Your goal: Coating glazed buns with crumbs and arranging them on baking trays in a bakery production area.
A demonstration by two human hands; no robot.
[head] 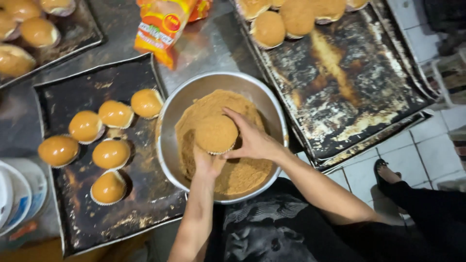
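Observation:
My left hand (206, 162) holds a crumb-coated cupcake (216, 133) from below, over a steel bowl (167, 121) filled with brown crumbs (242, 174). My right hand (252, 140) grips the same cupcake from its right side, fingers curled over its edge. To the left, a dark baking tray (131, 204) carries several glazed golden cupcakes (110, 154) in paper cases. A second blackened tray (349, 87) to the right bears crumb-coated cupcakes (268, 29) along its far end.
An orange plastic packet (162, 24) lies beyond the bowl on the steel counter. Another tray of glazed cupcakes (39, 31) sits at far left. White plates (19, 194) stack at the left edge. A tiled floor and a foot in a black sandal (386, 172) are at right.

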